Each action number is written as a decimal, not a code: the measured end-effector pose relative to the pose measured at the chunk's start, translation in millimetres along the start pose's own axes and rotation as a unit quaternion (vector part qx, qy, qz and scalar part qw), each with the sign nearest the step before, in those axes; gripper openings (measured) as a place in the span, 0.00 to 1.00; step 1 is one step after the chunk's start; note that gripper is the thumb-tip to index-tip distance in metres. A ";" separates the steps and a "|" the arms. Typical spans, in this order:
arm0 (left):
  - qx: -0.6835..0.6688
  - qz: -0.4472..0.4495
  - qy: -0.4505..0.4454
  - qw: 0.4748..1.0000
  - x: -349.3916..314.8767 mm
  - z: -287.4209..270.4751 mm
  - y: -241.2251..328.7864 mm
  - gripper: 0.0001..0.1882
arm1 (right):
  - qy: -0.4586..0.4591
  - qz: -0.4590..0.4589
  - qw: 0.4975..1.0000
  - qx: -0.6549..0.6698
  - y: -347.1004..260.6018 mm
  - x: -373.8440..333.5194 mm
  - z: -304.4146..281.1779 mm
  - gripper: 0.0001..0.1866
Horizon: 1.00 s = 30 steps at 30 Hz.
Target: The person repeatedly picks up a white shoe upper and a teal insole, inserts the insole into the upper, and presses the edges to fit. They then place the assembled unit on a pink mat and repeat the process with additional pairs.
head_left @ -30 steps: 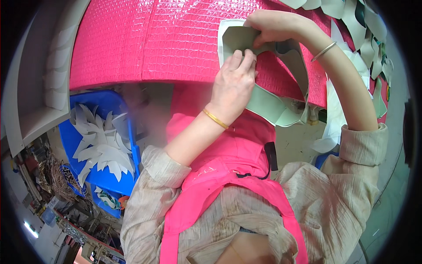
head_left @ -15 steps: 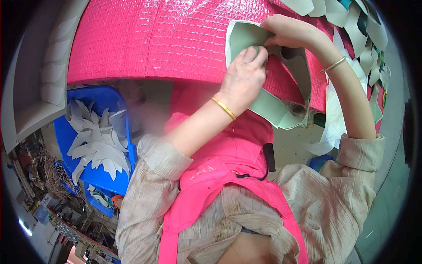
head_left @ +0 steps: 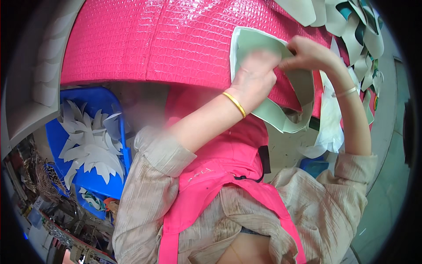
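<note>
A curved, pale green sheet piece with a white folded rim lies at the front edge of the pink-covered table. It bends round like an open loop, and its lower strip hangs past the edge. My right hand grips the piece's upper rim between thumb and fingers. Over the inner green surface, my left hand is curled, its fingertips smeared by motion. Whether the left fingers hold anything cannot be made out.
A glossy pink textured cover spreads over the table. Overlapping pale pieces are piled at the far right, above white tissue-like sheets. Left of me, a blue crate holds pointed white cutouts. A grey panel stands at the far left.
Both hands have shifted a little to the right and nearer, and the green piece with them. The left fingers, sharp before, are now blurred.
</note>
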<state>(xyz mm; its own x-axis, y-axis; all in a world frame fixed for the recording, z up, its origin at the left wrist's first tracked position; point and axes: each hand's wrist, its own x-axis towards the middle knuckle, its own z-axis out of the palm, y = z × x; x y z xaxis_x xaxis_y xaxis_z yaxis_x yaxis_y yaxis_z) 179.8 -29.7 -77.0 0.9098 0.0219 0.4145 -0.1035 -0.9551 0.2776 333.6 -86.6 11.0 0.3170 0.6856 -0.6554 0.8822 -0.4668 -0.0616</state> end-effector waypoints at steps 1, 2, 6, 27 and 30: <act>0.003 -0.002 -0.002 1.000 0.7 0.2 -0.2 0.09 | 0.011 -0.036 0.999 0.002 8.2 -7.6 3.3 0.16; -0.002 0.003 -0.005 1.000 1.9 0.0 2.5 0.09 | 0.020 -0.064 0.998 0.008 16.9 -16.7 8.9 0.17; -0.040 -0.033 -0.029 0.998 6.7 -5.1 0.4 0.11 | 0.112 -0.052 0.991 0.049 21.9 -27.5 36.0 0.12; -0.243 -0.036 0.037 0.969 67.6 -26.6 -31.3 0.06 | 0.313 0.004 0.892 0.326 -15.1 -24.9 73.4 0.12; -0.162 -0.054 -0.018 0.985 -10.6 -34.9 -11.9 0.14 | 0.228 0.051 0.869 0.436 -1.4 -15.1 66.5 0.16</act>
<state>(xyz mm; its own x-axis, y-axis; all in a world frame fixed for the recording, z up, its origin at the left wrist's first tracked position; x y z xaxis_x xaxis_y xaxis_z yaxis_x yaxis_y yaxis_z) 157.3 -8.2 -54.4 0.9358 0.1024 0.3375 -0.1226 -0.8029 0.5834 304.4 -133.5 -29.1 0.6591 0.6728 -0.3360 0.3050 -0.6476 -0.6983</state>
